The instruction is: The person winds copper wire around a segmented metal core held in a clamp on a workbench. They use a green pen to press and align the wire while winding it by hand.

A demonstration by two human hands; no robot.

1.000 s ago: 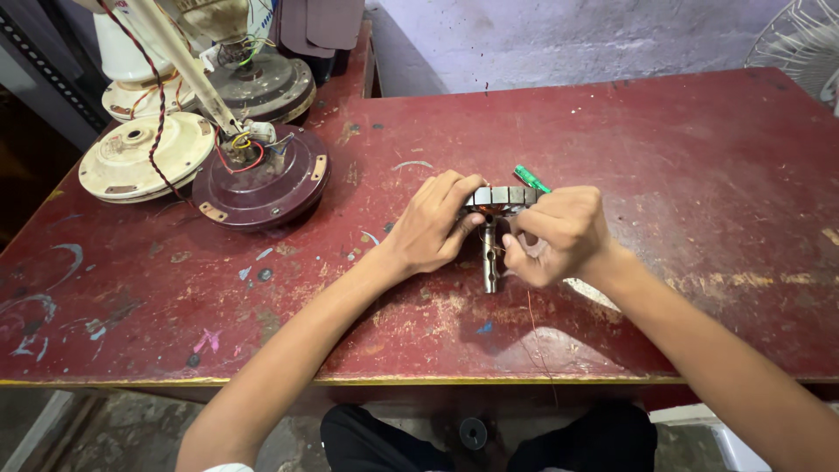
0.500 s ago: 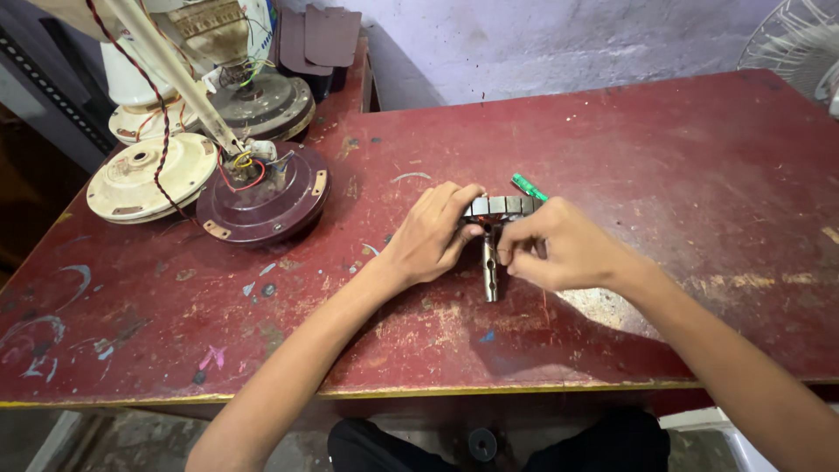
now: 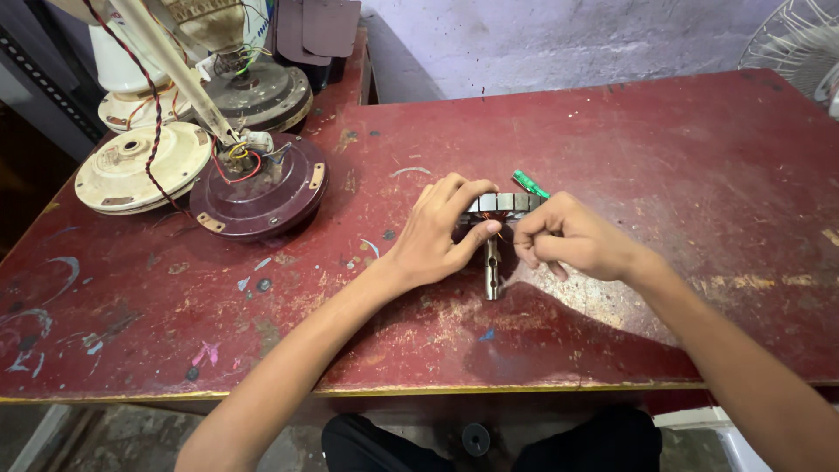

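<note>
Red table (image 3: pixel 612 131) | both hands: left (image 3: pixel 441 232), right (image 3: pixel 572 238) gripping stator (image 3: pixel 502 204)

Both forearms are bare, with no sleeves, watch or rings showing. The left hand (image 3: pixel 434 234) and right hand (image 3: pixel 572 238) wear no gloves. Dark trousers (image 3: pixel 489 446) cover the lap.

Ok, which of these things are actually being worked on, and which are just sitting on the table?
Being worked on:
- motor core with its shaft, gripped by the left hand
- right hand, pinching at the core's edge
- green tool, apparently in that hand

Just sitting there:
- maroon fan housing
- cream fan cover
- grey fan motor
- table
</note>
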